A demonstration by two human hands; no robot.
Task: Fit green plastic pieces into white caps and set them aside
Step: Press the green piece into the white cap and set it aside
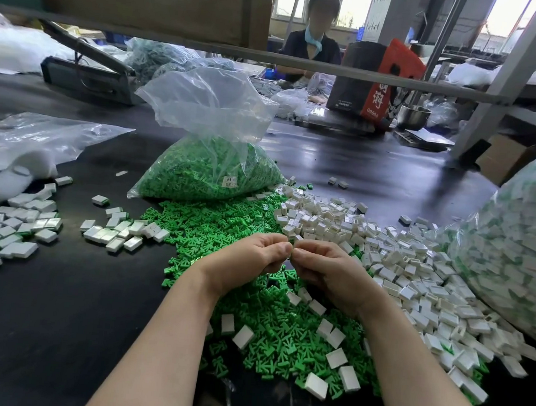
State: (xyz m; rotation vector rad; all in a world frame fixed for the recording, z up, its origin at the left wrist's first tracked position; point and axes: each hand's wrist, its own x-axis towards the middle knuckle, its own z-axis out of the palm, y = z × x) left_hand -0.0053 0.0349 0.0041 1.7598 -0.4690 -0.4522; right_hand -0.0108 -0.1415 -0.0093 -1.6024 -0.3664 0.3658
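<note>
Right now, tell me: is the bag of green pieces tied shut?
No, the bag of green pieces stands with its clear plastic mouth loose and open at the top.

My left hand [248, 260] and right hand [326, 267] meet fingertip to fingertip over the green pieces [280, 331], fingers curled; whatever they pinch is hidden. White caps [416, 276] heaped toward worktop [53, 313] right edge. Finished caps [11, 233] spread near left edge. Open bag of green pieces [211, 168] stands behind the pile, mid-worktop. Big filled bag [523, 253] at right edge.
</note>
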